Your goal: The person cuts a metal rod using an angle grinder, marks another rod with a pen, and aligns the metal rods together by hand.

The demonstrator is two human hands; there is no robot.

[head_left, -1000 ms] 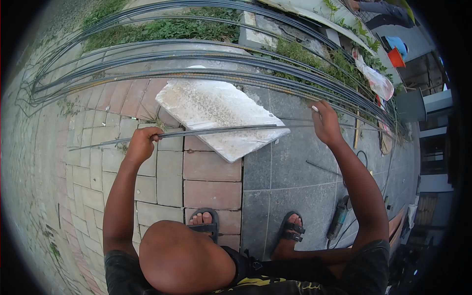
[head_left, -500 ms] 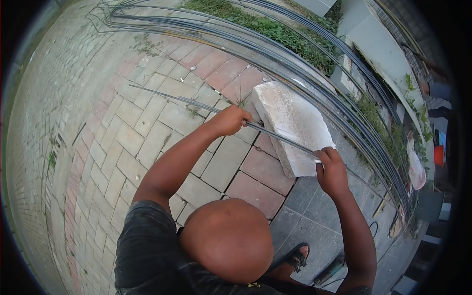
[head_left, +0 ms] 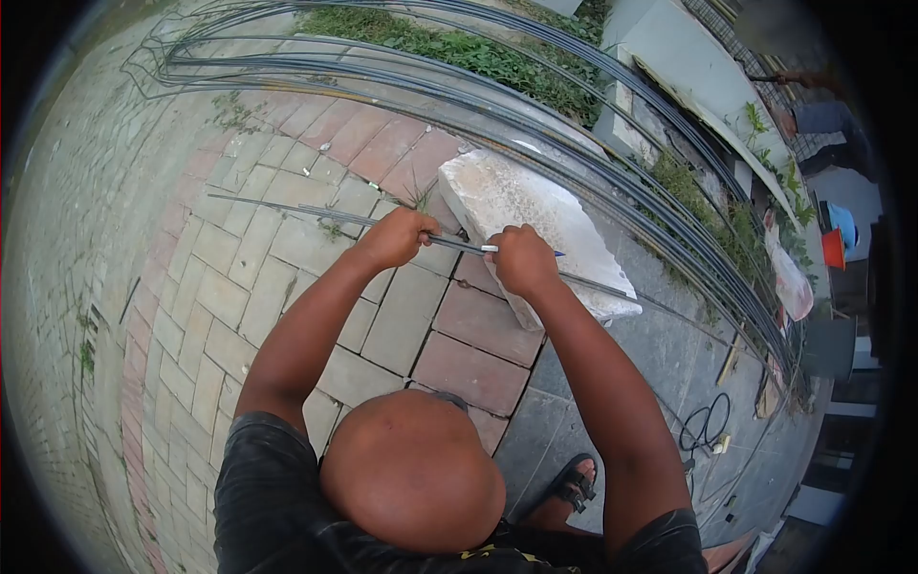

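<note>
Several thin steel rods (head_left: 330, 214) run slantwise in front of me. My left hand (head_left: 402, 237) is closed round them. Close to its right, my right hand (head_left: 523, 260) is closed at the rods, pinching a slim pen-like marker (head_left: 490, 249) with a white end on one side and a blue point on the other. Its fingers partly hide the marker, and I cannot tell how firmly they also hold the rods. Beneath the rods lies a rough white block (head_left: 550, 206), and the rods pass across it.
A long bundle of steel bars (head_left: 449, 94) curves across the back and down the right. Paving (head_left: 225, 316) lies left, grey tiles (head_left: 622, 421) right. A black cable (head_left: 706, 421) coils near my sandalled foot (head_left: 574, 488). Another person (head_left: 827, 120) shows at the right edge.
My right hand has slid left along the rods, closer to my left hand, bringing the marker with it. My left hand keeps its hold. The whole view has shifted slightly.
</note>
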